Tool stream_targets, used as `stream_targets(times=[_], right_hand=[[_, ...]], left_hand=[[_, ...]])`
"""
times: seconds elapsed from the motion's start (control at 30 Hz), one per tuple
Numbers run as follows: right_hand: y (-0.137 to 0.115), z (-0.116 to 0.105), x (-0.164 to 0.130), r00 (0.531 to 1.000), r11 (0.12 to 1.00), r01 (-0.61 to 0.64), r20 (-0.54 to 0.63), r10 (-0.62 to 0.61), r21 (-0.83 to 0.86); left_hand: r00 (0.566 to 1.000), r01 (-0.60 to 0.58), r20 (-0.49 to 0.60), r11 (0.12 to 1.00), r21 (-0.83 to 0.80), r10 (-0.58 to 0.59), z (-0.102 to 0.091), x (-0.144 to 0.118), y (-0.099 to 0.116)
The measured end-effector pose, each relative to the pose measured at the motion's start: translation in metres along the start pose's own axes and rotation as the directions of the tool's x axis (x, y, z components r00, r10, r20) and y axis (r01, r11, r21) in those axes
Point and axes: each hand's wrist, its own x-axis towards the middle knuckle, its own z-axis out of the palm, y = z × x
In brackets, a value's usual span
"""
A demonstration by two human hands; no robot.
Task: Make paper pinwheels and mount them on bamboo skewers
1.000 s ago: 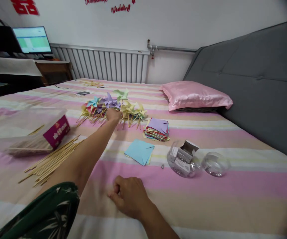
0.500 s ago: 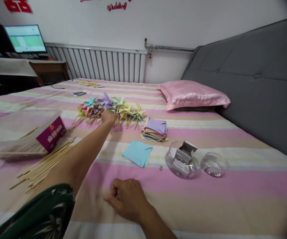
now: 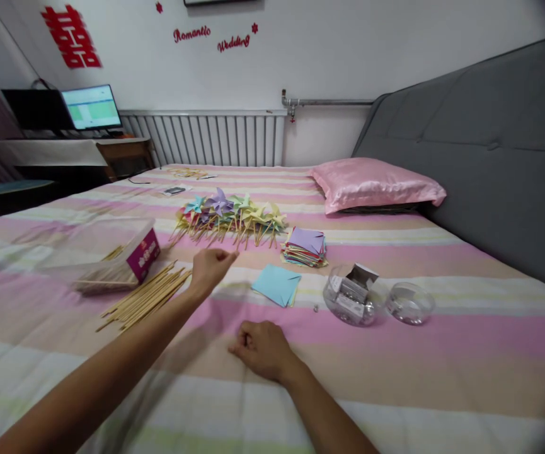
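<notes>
In the head view, your left hand [image 3: 208,270] hovers over the striped bedsheet [image 3: 423,391], fingers bent toward the thumb, its fingertips close to the stick ends of the paper pinwheels [image 3: 227,214]; you cannot tell whether the tips meet or pinch anything. Your right hand [image 3: 263,350] rests on the sheet nearer you, curled into a loose fist, with nothing visible in it; the two hands are apart. The pinwheels lie bunched in a row beyond your left hand, purple, blue, green and yellow heads pointing away from you, sticks toward you. Just right of that hand lie light-blue paper squares [image 3: 276,285], with a taller stack of coloured paper squares [image 3: 305,243] behind them. To its left, loose wooden sticks [image 3: 147,296] lie beside a clear plastic box [image 3: 145,254] with a purple label. Farther right, a round clear container [image 3: 329,295] holds an open small carton [image 3: 363,276], next to a shallow clear round lid [image 3: 410,304].
</notes>
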Motion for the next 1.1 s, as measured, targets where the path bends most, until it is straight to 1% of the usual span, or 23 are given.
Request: stream_targets(times=[0.03,0.07,0.13,0.17,0.2,0.23,0.3,0.4,0.5,0.6,0.7,0.77,0.83,0.93,1.03,1.1], right_hand=[[-0.001,0.000,-0.001,0.999,1.000,0.002,-0.033,-0.002,0.009],[-0.002,0.000,-0.002,0.998,1.000,0.001,-0.062,0.000,0.018],[-0.004,0.001,-0.005,0.990,1.000,-0.024,-0.142,0.026,0.013],[-0.006,0.002,-0.007,0.982,0.999,-0.042,-0.184,0.040,-0.002],[-0.008,0.002,-0.008,0.977,0.998,-0.058,-0.208,0.053,-0.016],[-0.009,0.003,-0.010,0.972,0.997,-0.073,-0.228,0.064,-0.031],[-0.013,0.005,-0.015,0.960,0.993,-0.102,-0.268,0.081,-0.065],[-0.019,0.008,-0.026,0.940,0.982,-0.142,-0.327,0.095,-0.122],[-0.022,0.011,-0.039,0.921,0.971,-0.173,-0.377,0.100,-0.165],[-0.024,0.013,-0.051,0.897,0.960,-0.208,-0.428,0.110,-0.188],[-0.025,0.016,-0.057,0.862,0.949,-0.252,-0.489,0.131,-0.189],[-0.025,0.018,-0.057,0.834,0.943,-0.277,-0.533,0.141,-0.184],[-0.025,0.019,-0.056,0.803,0.937,-0.299,-0.577,0.146,-0.179],[-0.023,0.018,-0.050,0.753,0.928,-0.325,-0.644,0.136,-0.184],[-0.017,0.017,-0.041,0.710,0.917,-0.341,-0.696,0.107,-0.208],[-0.010,0.017,-0.033,0.689,0.907,-0.350,-0.720,0.081,-0.233]], left_hand=[[0.998,-0.055,0.042,0.998,0.022,0.054,-0.011,-0.027,-0.004],[0.995,-0.068,0.076,0.997,0.023,0.066,-0.021,-0.053,-0.009],[0.989,-0.046,0.139,0.999,-0.004,0.046,-0.041,-0.102,-0.018],[0.986,-0.017,0.166,1.000,-0.016,0.019,-0.050,-0.122,-0.022],[0.986,0.023,0.167,0.999,-0.039,-0.016,-0.057,-0.141,-0.026],[0.982,0.049,0.185,0.997,-0.061,-0.037,-0.062,-0.156,-0.028],[0.969,0.056,0.243,0.995,-0.080,-0.035,-0.070,-0.180,-0.031],[0.962,-0.015,0.272,0.999,-0.032,0.023,-0.077,-0.203,-0.027],[0.960,-0.093,0.269,0.994,0.051,0.076,-0.084,-0.215,-0.021],[0.959,-0.142,0.264,0.982,0.125,0.105,-0.092,-0.221,-0.021],[0.961,-0.188,0.237,0.966,0.176,0.144,-0.096,-0.222,-0.027],[0.957,-0.220,0.233,0.954,0.203,0.171,-0.094,-0.220,-0.033],[0.952,-0.254,0.235,0.937,0.241,0.197,-0.089,-0.215,-0.041],[0.941,-0.304,0.237,0.911,0.279,0.242,-0.075,-0.204,-0.051],[0.922,-0.357,0.247,0.898,0.256,0.296,-0.055,-0.187,-0.060],[0.914,-0.389,0.225,0.890,0.240,0.338,-0.040,-0.176,-0.066]])
